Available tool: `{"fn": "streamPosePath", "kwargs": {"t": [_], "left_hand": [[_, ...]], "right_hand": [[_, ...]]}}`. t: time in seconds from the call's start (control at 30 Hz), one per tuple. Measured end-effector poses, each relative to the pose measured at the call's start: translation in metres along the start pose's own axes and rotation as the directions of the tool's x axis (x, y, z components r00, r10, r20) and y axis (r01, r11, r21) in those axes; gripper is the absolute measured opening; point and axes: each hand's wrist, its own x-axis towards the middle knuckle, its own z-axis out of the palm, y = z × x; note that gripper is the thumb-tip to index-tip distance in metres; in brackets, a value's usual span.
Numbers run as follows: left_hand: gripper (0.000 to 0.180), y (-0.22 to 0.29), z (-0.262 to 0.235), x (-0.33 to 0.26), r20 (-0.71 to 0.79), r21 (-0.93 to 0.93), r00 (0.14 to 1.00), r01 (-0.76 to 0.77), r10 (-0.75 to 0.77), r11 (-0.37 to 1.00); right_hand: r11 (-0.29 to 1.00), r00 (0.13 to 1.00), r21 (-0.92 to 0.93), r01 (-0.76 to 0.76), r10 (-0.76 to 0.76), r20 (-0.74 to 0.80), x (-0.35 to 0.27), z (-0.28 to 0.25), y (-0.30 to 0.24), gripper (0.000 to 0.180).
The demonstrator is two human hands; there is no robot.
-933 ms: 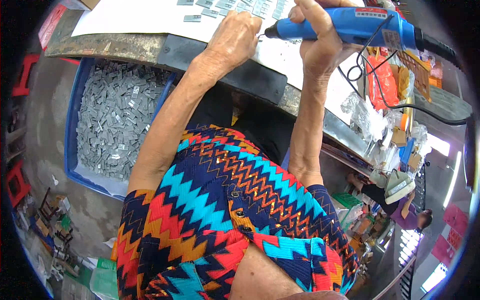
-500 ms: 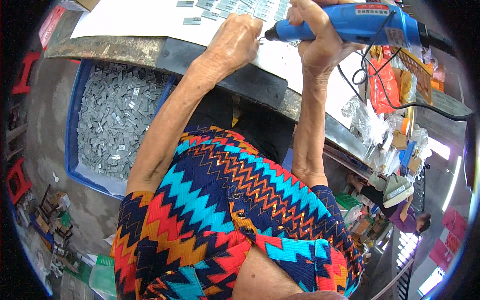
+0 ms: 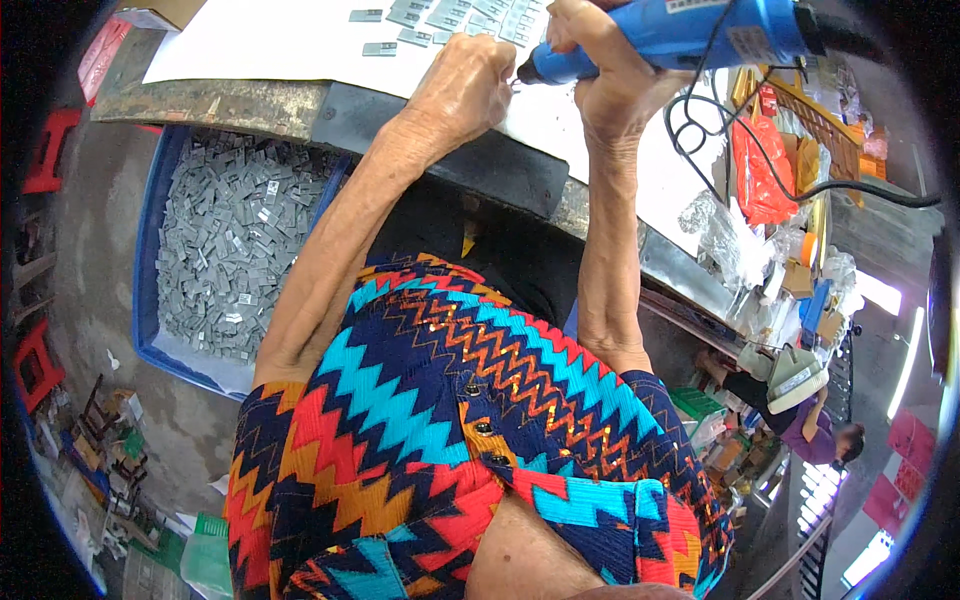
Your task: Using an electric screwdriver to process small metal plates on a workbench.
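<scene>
My right hand is wrapped round a blue electric screwdriver, held nearly level with its black tip toward the left. Close to that tip, my left hand is pinched closed over the white table sheet. Whatever its fingers hold is hidden or too small to make out. A small gap shows between the driver's nose and my left fingertips. Beyond my left hand, flat grey plastic pieces lie in rows on the white sheet.
Below the worn table edge, a blue bin holds a heap of grey pieces. The driver's black cable loops at the right, near a red plastic bag and clutter. Another person is at the far right.
My right hand and the screwdriver have shifted a little left and upward in the picture. My left hand has moved slightly, staying pinched by the tip. The cable loops have changed shape.
</scene>
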Motion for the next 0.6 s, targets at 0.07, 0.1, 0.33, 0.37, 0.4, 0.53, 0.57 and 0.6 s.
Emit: {"fn": "streamPosePath", "kwargs": {"t": [0.07, 0.1, 0.33, 0.37, 0.4, 0.53, 0.57, 0.6], "left_hand": [[0.013, 0.002, 0.0, 0.002, 0.103, -0.086, 0.988, 0.123, -0.114, 0.989], [0.013, 0.002, 0.0, 0.001, 0.098, -0.081, 0.989, 0.116, -0.108, 0.99], [0.007, 0.004, 0.006, -0.004, -0.103, 0.098, 0.991, -0.072, 0.082, 0.993], [0.008, 0.005, 0.006, -0.004, -0.079, 0.134, 0.992, -0.083, 0.094, 0.988], [0.008, 0.004, 0.007, -0.004, -0.078, 0.136, 0.992, -0.086, 0.097, 0.987], [0.015, -0.004, 0.014, -0.004, -0.138, 0.177, 0.982, -0.105, 0.131, 0.978], [0.016, -0.004, 0.015, -0.004, -0.147, 0.181, 0.978, -0.12, 0.148, 0.976], [0.016, -0.006, 0.016, -0.004, -0.147, 0.185, 0.978, -0.118, 0.146, 0.976]], "right_hand": [[0.973, 0.997, 0.228, 0.038, -0.021, -0.077, 0.001, 0.006, -0.001, 0.006], [0.995, 0.977, 0.095, 0.007, 0.013, -0.211, -0.007, 0.011, -0.005, 0.006], [0.998, 0.998, 0.019, -0.06, 0.059, 0.031, 0.002, -0.002, -0.023, 0.009], [0.996, 0.997, 0.037, -0.079, 0.079, 0.009, -0.001, -0.003, -0.024, 0.01], [0.994, 0.995, 0.056, -0.098, 0.099, -0.011, -0.005, -0.005, -0.024, 0.011], [0.914, 0.926, 0.242, 0.325, -0.359, 0.114, -0.003, -0.021, -0.008, 0.017], [0.916, 0.941, 0.257, 0.309, -0.334, 0.057, -0.007, -0.024, -0.006, 0.017], [0.916, 0.952, 0.277, 0.292, -0.305, 0.005, -0.012, -0.024, -0.009, 0.016]]}}
